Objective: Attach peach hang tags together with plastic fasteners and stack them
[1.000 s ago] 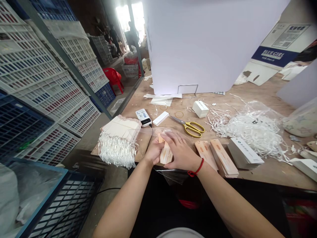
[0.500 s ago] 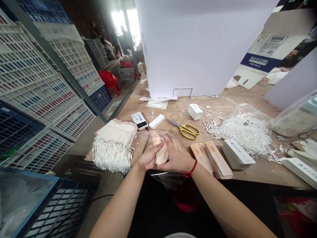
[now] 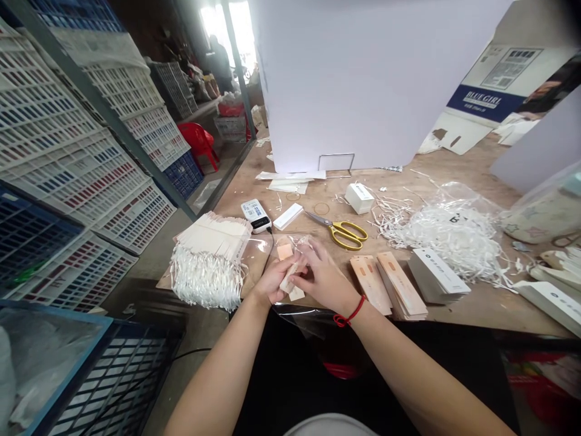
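My left hand [image 3: 271,280] is closed around a small bunch of cream paper tags [image 3: 287,280] at the table's front edge. My right hand [image 3: 324,275], with a red cord at the wrist, curls over the same tags, thumb and fingertips against them; the exact grip is partly hidden. An orange-topped tag [image 3: 285,252] shows just beyond the fingers, with clear plastic around it. To the left lies a thick bundle of tags [image 3: 213,233] with white strings [image 3: 206,278] hanging off its front. Two stacks of orange-printed tags [image 3: 402,284] lie right of my right hand.
Yellow-handled scissors [image 3: 347,235] lie beyond my hands, near a white device [image 3: 256,215] with a cable. A white card block [image 3: 359,198], a heap of white strings [image 3: 449,242] and a card stack [image 3: 438,275] sit rightward. A large white panel [image 3: 354,85] stands behind; crates [image 3: 59,145] rise at left.
The tags in my hands have turned from face-on to more edge-on. My right hand has opened slightly around them, its fingers lifting higher. The view has shifted a little.
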Tool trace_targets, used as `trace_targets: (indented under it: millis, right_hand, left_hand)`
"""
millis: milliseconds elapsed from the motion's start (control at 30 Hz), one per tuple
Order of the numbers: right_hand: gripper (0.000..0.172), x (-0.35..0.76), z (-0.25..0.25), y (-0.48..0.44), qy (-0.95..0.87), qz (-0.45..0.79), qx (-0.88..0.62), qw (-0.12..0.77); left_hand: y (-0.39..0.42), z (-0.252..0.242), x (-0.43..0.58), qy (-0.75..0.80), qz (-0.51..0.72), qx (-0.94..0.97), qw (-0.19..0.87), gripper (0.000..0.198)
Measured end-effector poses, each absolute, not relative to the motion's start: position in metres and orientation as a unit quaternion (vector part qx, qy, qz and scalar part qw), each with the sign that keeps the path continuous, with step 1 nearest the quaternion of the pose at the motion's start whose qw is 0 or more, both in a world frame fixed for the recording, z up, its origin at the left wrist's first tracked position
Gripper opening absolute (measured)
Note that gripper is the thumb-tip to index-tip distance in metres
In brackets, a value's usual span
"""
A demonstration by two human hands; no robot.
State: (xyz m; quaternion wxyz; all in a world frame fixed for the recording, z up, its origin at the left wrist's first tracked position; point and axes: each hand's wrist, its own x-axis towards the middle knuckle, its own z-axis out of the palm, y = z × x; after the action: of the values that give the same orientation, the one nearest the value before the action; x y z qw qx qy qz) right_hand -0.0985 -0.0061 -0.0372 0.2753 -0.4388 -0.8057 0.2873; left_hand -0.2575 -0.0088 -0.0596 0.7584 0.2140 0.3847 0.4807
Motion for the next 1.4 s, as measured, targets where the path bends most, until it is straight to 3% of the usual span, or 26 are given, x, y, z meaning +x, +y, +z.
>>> trace_targets:
  millis: [100,267,500,633,700,833,933,1033,1200,1400]
  right_hand:
    - [0.075,-0.098,-0.038,-0.008,-0.810,0.278,-0.450,0.253]
    - [0.126,-0.106,-0.043,-0.013,-0.827,0.293,-0.417,0.238]
    - [0.117,-0.110,-0.041,-0.012,-0.816,0.290,-0.442,0.234]
    - [0.129,-0.104,-0.044,-0.006,-0.834,0.305,-0.396,0.234]
    - [0.120,-0.101,-0.047,-0.002,-0.819,0.330,-0.381,0.275]
    - [0.058,-0.098,-0.051,0.005,-0.731,0.349,-0.439,0.389]
    - [0.037,-0.096,-0.050,0.006,-0.718,0.322,-0.482,0.385]
    - [0.034,-0.097,-0.045,0.000,-0.749,0.280,-0.474,0.369]
    - [0.049,-0.102,-0.044,-0.013,-0.770,0.260,-0.473,0.339]
    - [0.055,-0.102,-0.046,-0.018,-0.786,0.258,-0.475,0.302]
  left_hand:
    - [-0.009,-0.060,-0.258,0.395,0.468,0.213,0.761,0.030]
    - [-0.011,-0.061,-0.258,0.385,0.477,0.206,0.763,0.035]
    - [-0.012,-0.063,-0.257,0.389,0.484,0.230,0.750,0.033]
    - [-0.013,-0.061,-0.255,0.399,0.485,0.224,0.746,0.030]
    - [-0.013,-0.058,-0.255,0.397,0.488,0.224,0.744,0.031]
    - [-0.010,-0.054,-0.256,0.373,0.476,0.213,0.768,0.028]
    - [-0.009,-0.053,-0.257,0.353,0.481,0.213,0.774,0.035]
    - [-0.009,-0.054,-0.257,0.337,0.504,0.216,0.766,0.043]
    - [-0.009,-0.056,-0.255,0.358,0.512,0.189,0.757,0.028]
    - [-0.009,-0.053,-0.254,0.360,0.516,0.185,0.755,0.042]
